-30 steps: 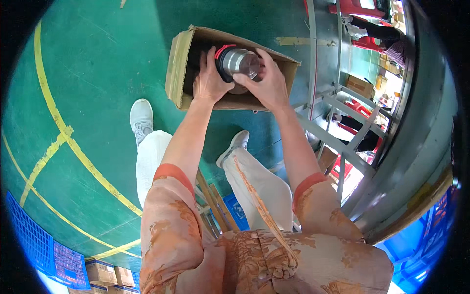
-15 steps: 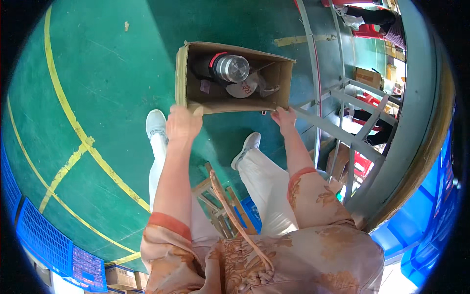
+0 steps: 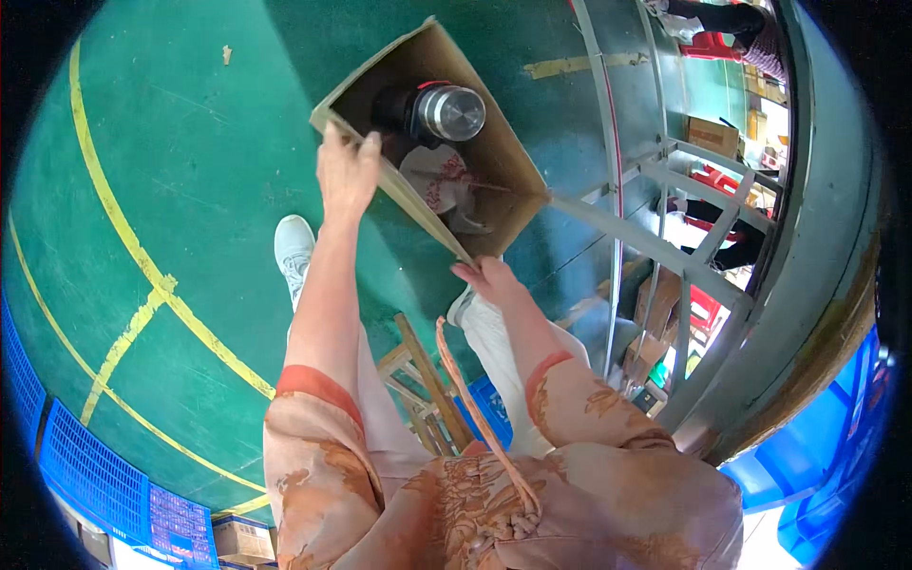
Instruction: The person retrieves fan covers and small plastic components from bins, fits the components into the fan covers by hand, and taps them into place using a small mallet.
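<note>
An open cardboard box (image 3: 499,152) hangs tilted in front of me, its mouth facing up and its long side slanting down to the right. My left hand (image 3: 349,176) grips the near rim by the left corner, thumb and fingers over the cardboard. At the lower right corner my right hand (image 3: 496,282) pinches the same rim. Inside lies a vacuum flask (image 3: 451,114) with a steel end and a dark body with a red band. Beside it is a white round item (image 3: 432,176) with red marks, partly covered by clear plastic (image 3: 467,217).
A wooden stool (image 3: 423,389) stands between my legs, with a blue crate (image 3: 484,408) by it. Metal frame bars (image 3: 627,233) and a table edge (image 3: 817,399) run along the right. Blue baskets (image 3: 90,465) line the lower left. Another person's legs (image 3: 722,21) show at upper right.
The box has turned clockwise, its left end swinging up and away and its right end coming nearer. My left hand went forward; my right hand came back and leftward, both still on the rim.
</note>
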The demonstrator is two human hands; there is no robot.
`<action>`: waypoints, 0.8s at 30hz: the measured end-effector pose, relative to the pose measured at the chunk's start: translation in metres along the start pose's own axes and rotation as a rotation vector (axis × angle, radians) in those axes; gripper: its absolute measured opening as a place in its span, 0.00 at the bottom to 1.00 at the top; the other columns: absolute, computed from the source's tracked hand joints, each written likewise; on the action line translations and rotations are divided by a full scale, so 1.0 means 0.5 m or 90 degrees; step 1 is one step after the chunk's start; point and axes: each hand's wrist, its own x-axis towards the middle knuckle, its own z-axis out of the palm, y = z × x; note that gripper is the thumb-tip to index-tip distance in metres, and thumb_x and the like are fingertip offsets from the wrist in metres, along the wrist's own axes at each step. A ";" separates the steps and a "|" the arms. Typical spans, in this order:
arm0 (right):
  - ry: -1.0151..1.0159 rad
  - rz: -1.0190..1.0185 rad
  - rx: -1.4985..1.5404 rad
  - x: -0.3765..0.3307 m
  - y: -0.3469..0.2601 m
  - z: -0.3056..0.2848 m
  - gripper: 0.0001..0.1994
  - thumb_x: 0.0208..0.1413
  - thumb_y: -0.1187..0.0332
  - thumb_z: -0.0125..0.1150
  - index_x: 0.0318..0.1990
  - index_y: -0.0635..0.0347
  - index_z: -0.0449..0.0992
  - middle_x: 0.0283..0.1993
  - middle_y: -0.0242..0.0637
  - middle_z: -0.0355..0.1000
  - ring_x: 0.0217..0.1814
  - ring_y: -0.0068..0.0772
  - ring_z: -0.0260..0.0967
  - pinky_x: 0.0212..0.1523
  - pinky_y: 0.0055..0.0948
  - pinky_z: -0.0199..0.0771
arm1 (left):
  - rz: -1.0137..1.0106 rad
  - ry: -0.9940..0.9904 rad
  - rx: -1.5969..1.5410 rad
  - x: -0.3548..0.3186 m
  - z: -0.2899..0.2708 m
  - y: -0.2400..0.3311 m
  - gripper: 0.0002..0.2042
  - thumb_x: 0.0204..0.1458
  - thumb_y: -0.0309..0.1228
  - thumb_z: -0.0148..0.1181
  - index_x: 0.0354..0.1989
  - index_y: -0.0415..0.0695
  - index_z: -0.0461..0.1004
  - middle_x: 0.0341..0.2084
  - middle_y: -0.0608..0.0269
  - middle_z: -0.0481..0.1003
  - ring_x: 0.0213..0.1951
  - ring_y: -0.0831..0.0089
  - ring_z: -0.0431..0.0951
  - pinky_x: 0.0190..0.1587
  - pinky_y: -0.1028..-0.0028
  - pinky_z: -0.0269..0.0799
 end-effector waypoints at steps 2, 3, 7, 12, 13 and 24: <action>-0.018 0.041 0.169 -0.018 0.072 0.102 0.11 0.64 0.78 0.48 0.53 0.68 0.68 0.52 0.49 0.73 0.51 0.48 0.76 0.51 0.42 0.86 | -0.046 0.043 0.027 -0.011 0.007 -0.044 0.38 0.52 0.34 0.63 0.69 0.32 0.52 0.53 0.35 0.74 0.55 0.42 0.76 0.59 0.58 0.69; -0.021 0.065 0.339 -0.027 0.094 0.144 0.15 0.65 0.81 0.43 0.57 0.69 0.66 0.55 0.50 0.71 0.52 0.50 0.76 0.53 0.42 0.86 | -0.015 0.024 0.019 -0.012 0.009 -0.063 0.42 0.53 0.35 0.63 0.72 0.35 0.47 0.56 0.33 0.71 0.58 0.42 0.73 0.61 0.59 0.68; -0.016 0.046 0.527 0.004 0.099 0.136 0.17 0.65 0.81 0.38 0.60 0.73 0.64 0.57 0.53 0.70 0.53 0.53 0.76 0.54 0.41 0.86 | 0.040 -0.127 -0.095 -0.001 0.084 -0.051 0.46 0.54 0.32 0.62 0.76 0.38 0.38 0.65 0.33 0.63 0.67 0.44 0.64 0.67 0.62 0.60; 0.032 0.042 0.694 -0.005 0.074 0.181 0.18 0.64 0.82 0.36 0.59 0.75 0.65 0.56 0.57 0.70 0.53 0.54 0.76 0.52 0.38 0.87 | 0.137 -0.216 -0.020 -0.047 0.149 -0.045 0.45 0.56 0.19 0.57 0.77 0.41 0.33 0.74 0.47 0.51 0.75 0.59 0.49 0.71 0.69 0.53; 0.029 0.045 0.695 -0.014 0.069 0.201 0.18 0.64 0.82 0.36 0.59 0.75 0.65 0.56 0.57 0.70 0.53 0.54 0.76 0.52 0.38 0.87 | 0.144 -0.243 -0.013 -0.051 0.150 -0.054 0.45 0.56 0.19 0.56 0.77 0.43 0.33 0.74 0.48 0.50 0.75 0.58 0.49 0.72 0.69 0.52; 0.085 -0.119 0.649 0.019 -0.082 0.251 0.18 0.66 0.77 0.35 0.55 0.80 0.67 0.55 0.55 0.72 0.52 0.51 0.77 0.53 0.35 0.86 | 0.142 -0.366 0.003 -0.118 0.130 -0.047 0.37 0.53 0.25 0.57 0.73 0.38 0.51 0.67 0.37 0.60 0.67 0.44 0.63 0.67 0.58 0.63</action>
